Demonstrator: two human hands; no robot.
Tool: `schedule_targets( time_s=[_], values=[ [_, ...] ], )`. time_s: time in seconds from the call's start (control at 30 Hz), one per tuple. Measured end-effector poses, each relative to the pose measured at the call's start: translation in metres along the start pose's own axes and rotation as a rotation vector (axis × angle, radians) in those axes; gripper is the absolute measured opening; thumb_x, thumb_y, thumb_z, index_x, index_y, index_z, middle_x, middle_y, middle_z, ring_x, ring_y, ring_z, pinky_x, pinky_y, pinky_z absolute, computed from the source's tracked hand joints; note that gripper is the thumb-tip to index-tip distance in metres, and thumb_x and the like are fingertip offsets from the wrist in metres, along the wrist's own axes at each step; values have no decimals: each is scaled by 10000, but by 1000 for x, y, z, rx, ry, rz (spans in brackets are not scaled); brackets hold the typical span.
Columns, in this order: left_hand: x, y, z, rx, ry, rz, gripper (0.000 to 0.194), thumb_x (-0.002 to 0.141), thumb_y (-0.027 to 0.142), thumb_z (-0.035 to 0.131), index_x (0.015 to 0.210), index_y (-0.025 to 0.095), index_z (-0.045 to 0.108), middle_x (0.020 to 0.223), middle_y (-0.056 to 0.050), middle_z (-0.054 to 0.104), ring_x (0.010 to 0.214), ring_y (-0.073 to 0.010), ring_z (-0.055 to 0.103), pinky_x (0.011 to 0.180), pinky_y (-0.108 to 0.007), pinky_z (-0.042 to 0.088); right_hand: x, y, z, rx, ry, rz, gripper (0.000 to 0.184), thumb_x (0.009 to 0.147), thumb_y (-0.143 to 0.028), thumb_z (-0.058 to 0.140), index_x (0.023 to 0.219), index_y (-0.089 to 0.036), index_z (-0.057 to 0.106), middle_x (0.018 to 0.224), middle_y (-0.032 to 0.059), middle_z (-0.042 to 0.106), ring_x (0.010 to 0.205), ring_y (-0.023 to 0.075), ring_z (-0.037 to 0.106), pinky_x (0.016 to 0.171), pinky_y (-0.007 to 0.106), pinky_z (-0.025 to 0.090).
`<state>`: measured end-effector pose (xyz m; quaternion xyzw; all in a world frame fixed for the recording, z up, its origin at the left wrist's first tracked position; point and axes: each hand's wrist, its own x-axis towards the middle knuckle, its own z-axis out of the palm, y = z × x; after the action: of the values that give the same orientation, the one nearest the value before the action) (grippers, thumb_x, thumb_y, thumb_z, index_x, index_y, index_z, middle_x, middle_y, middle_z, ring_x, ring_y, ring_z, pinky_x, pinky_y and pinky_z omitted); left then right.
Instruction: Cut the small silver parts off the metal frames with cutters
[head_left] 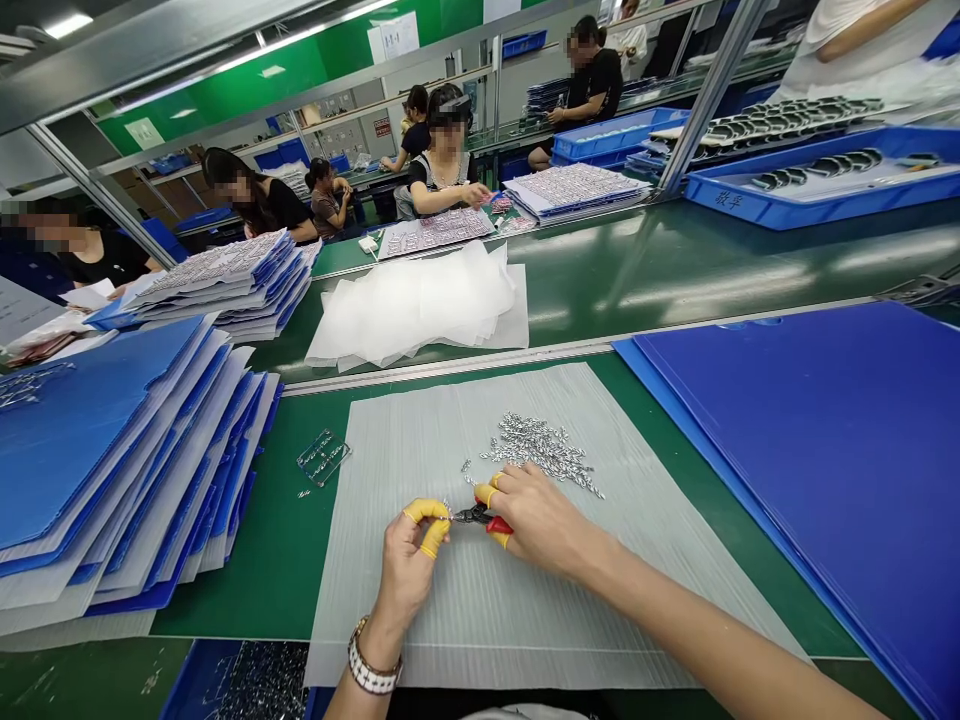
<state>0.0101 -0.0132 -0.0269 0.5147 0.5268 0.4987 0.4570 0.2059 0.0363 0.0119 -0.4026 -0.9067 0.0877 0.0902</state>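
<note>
"Start from the left of my view. What do you get?"

"Left of the pale sheet point(570, 620) I have a fanned stack point(112, 440) of blue boards and whitish layers. Nearer the sheet, just off its left edge, a wire frame point(324, 458) lies on the green table point(255, 540), with a few bits point(303, 494) beside it."

"And the left hand point(405, 560)?"

"Over the sheet's left half, yellow covers on thumb and forefinger, those two pinching a tiny metal piece point(448, 507). There's a watch point(373, 660) on that wrist. Past the sheet's far edge I see loose white papers point(420, 305)."

"Next along?"

"Above the middle of the sheet, red-handled pliers point(475, 514), nose pointing left, tips at the piece. From here I can't tell whether they bite on it."

"Who has them?"

"The right hand point(541, 520), fingers curled round the handles, also over the sheet. Just beyond that hand, a silvery heap point(540, 448) lies loose on the sheet's far part."

"Far right?"

"Big blue boards point(810, 430), right of the sheet, overlapping one another."
</note>
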Motion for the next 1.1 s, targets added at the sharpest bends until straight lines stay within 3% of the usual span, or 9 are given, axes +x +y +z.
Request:
schedule_targets(
  time_s=[0.2,0.37,0.47,0.63,0.8,0.93,1.1],
  values=[
    [-1,5,2,-24,-22,-15,99,776,266,624,818,180,650,768,-36,634,650,-136,562,633,-257,472,-4,1,7,93,-23,26,146,709,-123,583,828,-208,589,710,30,589,696,188,526,626,290,302],
    [6,4,10,-81,-32,-81,130,780,281,611,839,166,608,758,-41,657,636,-126,573,621,-254,480,-8,9,8,216,52,161,94,744,-153,538,800,-203,595,671,17,584,636,167,538,579,257,337],
    [22,-1,22,40,-29,-88,153,780,286,587,845,150,608,764,-58,665,620,-126,582,571,-241,478,-13,21,2,265,153,239,112,775,-197,522,850,-210,605,702,22,603,665,174,558,598,263,376],
    [66,-7,36,266,-173,-26,244,773,262,561,975,154,647,840,-68,698,608,-131,605,546,-246,489,-21,29,-4,294,280,275,188,791,-211,512,964,-205,587,819,49,628,749,193,571,670,301,419],
    [82,-2,9,431,-207,56,198,780,230,550,906,179,694,843,-52,691,678,-148,589,611,-260,467,-12,5,14,248,141,169,175,727,-117,549,880,-198,582,804,41,619,759,192,546,675,294,385],
    [62,-3,-14,530,-299,135,165,759,136,533,799,189,684,793,-32,650,727,-155,565,672,-268,441,6,-16,34,141,34,91,161,723,-119,575,873,-177,589,844,68,611,847,226,533,741,328,361],
    [44,-16,-21,688,-412,315,302,668,-40,411,779,178,589,801,-21,542,730,-137,518,645,-243,407,19,-22,45,58,-66,37,122,764,-160,552,881,-156,587,880,89,606,918,250,519,789,364,341]
  ],
)
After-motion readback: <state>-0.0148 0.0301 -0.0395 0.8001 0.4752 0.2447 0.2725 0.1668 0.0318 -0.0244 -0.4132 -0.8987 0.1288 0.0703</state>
